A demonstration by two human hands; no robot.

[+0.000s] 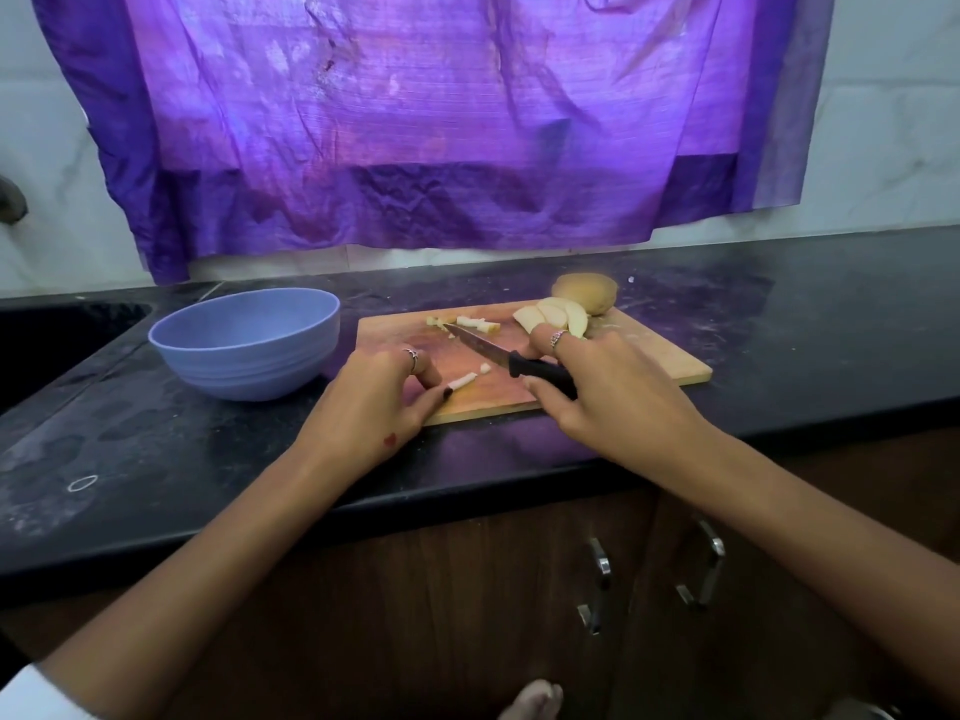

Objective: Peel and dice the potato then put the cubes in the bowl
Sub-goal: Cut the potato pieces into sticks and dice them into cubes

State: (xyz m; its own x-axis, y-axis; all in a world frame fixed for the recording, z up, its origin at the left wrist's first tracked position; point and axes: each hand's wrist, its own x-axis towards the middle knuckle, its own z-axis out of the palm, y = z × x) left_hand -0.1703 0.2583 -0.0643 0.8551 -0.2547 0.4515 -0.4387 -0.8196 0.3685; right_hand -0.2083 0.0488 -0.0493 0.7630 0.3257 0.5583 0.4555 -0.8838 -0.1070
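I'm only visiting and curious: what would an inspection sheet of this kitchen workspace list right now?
Surface: black counter, dusty, with a wooden cutting board.
Job's things: unpeeled potato piece, slices, a strip and small cut bits on the board; blue bowl left of the board, its contents hidden.
Clutter: small ring mark on the counter.
Hands: left hand touches the strip; right hand holds a black-handled knife.
Cables: nothing seen.
Surroundings: purple cloth on the tiled wall, cabinet handles below.

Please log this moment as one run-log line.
right hand grips knife | left hand holds potato strip on board | bowl: contents hidden
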